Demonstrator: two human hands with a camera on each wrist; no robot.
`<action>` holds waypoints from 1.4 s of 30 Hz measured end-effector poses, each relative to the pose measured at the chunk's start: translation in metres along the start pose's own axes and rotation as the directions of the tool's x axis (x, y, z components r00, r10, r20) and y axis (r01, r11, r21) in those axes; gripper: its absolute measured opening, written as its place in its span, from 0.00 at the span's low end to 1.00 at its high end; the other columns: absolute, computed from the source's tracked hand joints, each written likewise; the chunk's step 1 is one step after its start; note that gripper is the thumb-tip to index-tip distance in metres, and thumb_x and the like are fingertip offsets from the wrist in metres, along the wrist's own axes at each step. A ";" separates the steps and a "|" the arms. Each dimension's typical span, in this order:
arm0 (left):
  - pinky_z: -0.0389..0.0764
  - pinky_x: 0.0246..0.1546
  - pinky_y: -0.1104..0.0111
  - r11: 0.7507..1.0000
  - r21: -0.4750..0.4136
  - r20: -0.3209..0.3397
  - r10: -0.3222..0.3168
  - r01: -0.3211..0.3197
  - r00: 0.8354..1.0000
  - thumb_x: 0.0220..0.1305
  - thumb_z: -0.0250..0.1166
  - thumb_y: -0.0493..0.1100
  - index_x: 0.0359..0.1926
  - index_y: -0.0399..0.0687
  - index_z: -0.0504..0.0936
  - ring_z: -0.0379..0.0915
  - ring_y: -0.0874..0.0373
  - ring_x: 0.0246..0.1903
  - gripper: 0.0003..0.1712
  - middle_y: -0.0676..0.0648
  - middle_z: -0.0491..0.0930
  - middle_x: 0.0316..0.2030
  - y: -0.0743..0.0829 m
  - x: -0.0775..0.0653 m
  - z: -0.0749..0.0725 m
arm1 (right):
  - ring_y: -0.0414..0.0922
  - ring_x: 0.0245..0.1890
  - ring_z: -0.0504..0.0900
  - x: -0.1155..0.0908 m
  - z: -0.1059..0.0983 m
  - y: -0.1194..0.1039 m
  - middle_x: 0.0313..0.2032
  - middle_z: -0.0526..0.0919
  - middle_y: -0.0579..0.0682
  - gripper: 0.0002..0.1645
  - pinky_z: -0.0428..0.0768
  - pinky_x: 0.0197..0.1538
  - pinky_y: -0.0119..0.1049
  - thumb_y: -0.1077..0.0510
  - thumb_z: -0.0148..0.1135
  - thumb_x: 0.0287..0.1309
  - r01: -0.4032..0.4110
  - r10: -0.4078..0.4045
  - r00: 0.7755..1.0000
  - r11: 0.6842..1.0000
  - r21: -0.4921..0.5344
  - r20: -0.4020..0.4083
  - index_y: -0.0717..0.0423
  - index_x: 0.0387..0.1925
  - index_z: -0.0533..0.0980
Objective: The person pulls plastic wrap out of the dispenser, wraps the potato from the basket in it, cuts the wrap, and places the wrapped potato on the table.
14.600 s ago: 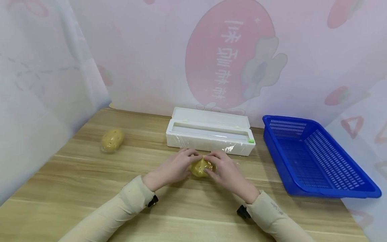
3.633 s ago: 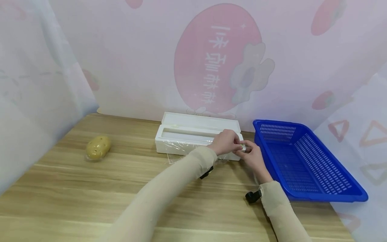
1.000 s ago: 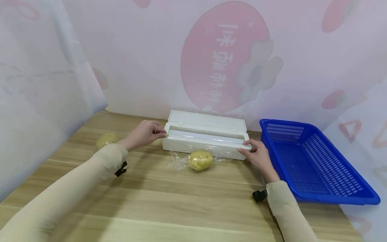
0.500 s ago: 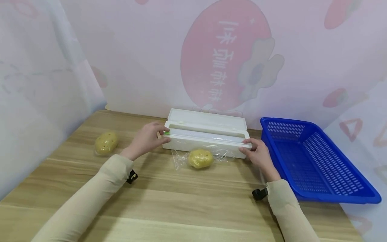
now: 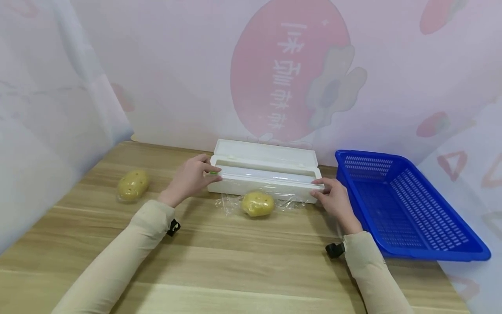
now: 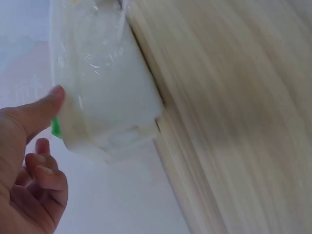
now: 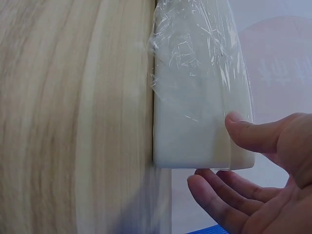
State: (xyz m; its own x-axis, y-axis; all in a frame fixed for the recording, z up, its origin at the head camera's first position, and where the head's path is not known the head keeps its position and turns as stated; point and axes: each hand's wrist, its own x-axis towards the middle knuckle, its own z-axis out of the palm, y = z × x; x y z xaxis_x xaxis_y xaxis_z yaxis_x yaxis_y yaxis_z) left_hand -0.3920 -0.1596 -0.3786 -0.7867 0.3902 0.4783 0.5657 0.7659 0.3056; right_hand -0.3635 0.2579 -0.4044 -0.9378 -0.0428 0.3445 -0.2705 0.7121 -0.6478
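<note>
A white cling film dispenser stands with its lid raised, a film roll visible inside. My left hand pinches its left end by the green slide cutter; in the left wrist view the thumb lies on the front, the index finger hidden. At the opposite end, my right hand holds the corner between thumb and fingers. In the right wrist view, that thumb presses the dispenser's front. Before the dispenser, a film-wrapped potato lies amid loose clear film.
Another wrapped potato lies on the left of the wooden table. Close by my right hand stands a blue plastic basket, reaching past the table's right edge. A printed cloth hangs behind.
Earlier both hands worked on the middle potato, then met at the dispenser's right end. The green cutter has since gone from right to left with my left hand. Over the last half second little moved.
</note>
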 end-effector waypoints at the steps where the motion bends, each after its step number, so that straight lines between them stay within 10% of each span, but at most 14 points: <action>1: 0.68 0.24 0.65 1.000 0.001 -0.002 0.009 -0.009 1.000 0.56 0.75 0.48 0.45 0.48 0.89 0.63 0.57 0.25 0.16 0.50 0.72 0.30 -0.002 0.000 -0.002 | 0.56 0.37 0.82 0.000 0.000 -0.001 0.50 0.77 0.64 0.15 0.82 0.34 0.45 0.64 0.71 0.57 0.006 -0.006 1.000 1.000 -0.004 -0.004 0.60 0.47 0.82; 10: 0.69 0.25 0.64 0.995 0.001 -0.053 0.102 -0.103 0.993 0.59 0.73 0.44 0.40 0.46 0.91 0.67 0.60 0.24 0.09 0.54 0.77 0.30 -0.018 0.001 -0.011 | 0.52 0.33 0.84 0.005 0.001 -0.004 0.49 0.80 0.63 0.14 0.81 0.29 0.41 0.63 0.72 0.56 0.044 -0.044 0.999 0.999 -0.016 -0.030 0.60 0.46 0.83; 28: 0.71 0.24 0.65 1.000 0.008 -0.002 0.029 -0.029 1.000 0.60 0.71 0.51 0.42 0.53 0.90 0.69 0.60 0.25 0.12 0.56 0.78 0.32 -0.015 0.000 -0.006 | 0.50 0.31 0.82 0.006 0.000 -0.004 0.44 0.83 0.60 0.15 0.80 0.29 0.40 0.62 0.70 0.58 0.013 -0.013 1.000 0.999 -0.042 -0.007 0.60 0.48 0.82; 42: 0.70 0.21 0.66 0.993 -0.044 0.021 0.115 -0.114 0.993 0.56 0.75 0.49 0.42 0.53 0.90 0.68 0.61 0.22 0.13 0.57 0.77 0.29 -0.019 0.002 -0.002 | 0.51 0.32 0.82 0.001 0.001 -0.001 0.44 0.82 0.60 0.16 0.80 0.29 0.40 0.62 0.71 0.57 -0.014 0.014 1.000 0.999 -0.031 -0.013 0.59 0.48 0.82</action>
State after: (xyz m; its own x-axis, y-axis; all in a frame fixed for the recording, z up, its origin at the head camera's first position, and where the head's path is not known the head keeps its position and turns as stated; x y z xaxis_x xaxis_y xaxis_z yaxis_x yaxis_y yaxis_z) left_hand -0.4042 -0.1743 -0.3818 -0.7216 0.4861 0.4930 0.6617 0.6935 0.2849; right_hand -0.3645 0.2566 -0.4044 -0.9385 -0.0234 0.3445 -0.2501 0.7340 -0.6314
